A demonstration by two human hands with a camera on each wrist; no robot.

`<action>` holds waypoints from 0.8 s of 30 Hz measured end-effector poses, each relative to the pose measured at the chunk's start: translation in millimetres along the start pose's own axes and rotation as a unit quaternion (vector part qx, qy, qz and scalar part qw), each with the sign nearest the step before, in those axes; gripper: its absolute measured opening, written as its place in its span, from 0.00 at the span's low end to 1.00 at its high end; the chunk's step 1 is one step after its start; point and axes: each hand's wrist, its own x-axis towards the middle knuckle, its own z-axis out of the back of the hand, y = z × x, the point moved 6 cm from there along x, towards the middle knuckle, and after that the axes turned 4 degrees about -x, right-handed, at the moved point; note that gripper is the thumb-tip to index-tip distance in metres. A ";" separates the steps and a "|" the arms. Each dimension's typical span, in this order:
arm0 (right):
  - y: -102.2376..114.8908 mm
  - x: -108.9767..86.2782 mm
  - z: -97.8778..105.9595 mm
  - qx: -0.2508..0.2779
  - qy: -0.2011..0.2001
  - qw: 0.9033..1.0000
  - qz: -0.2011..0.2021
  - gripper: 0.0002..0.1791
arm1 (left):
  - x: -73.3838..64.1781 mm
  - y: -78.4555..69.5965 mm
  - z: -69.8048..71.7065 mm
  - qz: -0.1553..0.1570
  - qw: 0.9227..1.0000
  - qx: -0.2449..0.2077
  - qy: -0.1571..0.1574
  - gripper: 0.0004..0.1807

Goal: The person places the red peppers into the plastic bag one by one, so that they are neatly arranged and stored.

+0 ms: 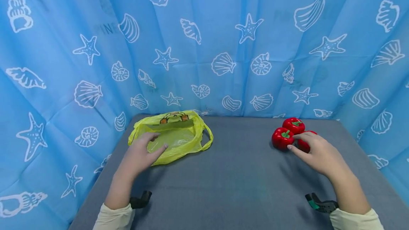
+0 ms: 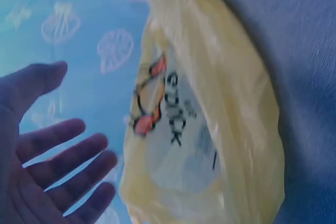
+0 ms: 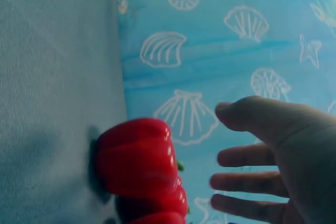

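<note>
A yellow-green plastic bag (image 1: 179,153) lies on the left of the table, its mouth spread and one handle loop to the right. Dark lettering and an orange print show on the bag (image 2: 241,103) in the left wrist view. Over its near left side hovers my left hand (image 1: 140,155), fingers apart, holding nothing. On the right, three red bell peppers (image 1: 282,138) with green stems sit clustered together. My right hand (image 1: 319,152) is just above and in front of them, partly hiding one. In the right wrist view a gap separates its relaxed fingers from the nearest pepper (image 3: 136,158).
A grey cloth covers the table (image 1: 236,173). Blue curtains (image 1: 204,45) printed with white shells and starfish hang behind it and along both sides. Black straps with small mounts (image 1: 140,200) are on both wrists.
</note>
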 end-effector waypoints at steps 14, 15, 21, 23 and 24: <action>-59.7 0.2 3.0 0.053 -0.114 0.988 -0.091 0.35 | 9.6 55.8 29.6 0.093 0.980 -0.092 -0.152 0.34; -63.6 0.3 2.2 0.057 -0.113 0.987 -0.100 0.36 | 9.9 59.6 28.9 0.105 0.978 -0.102 -0.151 0.35; -78.5 2.5 -7.2 0.085 -0.093 0.983 -0.135 0.40 | 1.4 85.0 21.0 0.180 0.956 -0.174 -0.150 0.41; -80.4 4.2 -9.9 0.096 -0.092 0.981 -0.138 0.40 | -2.3 92.6 17.1 0.190 0.953 -0.187 -0.142 0.42; -81.3 5.2 -10.9 0.101 -0.091 0.981 -0.141 0.40 | -3.5 95.9 15.0 0.193 0.952 -0.192 -0.137 0.43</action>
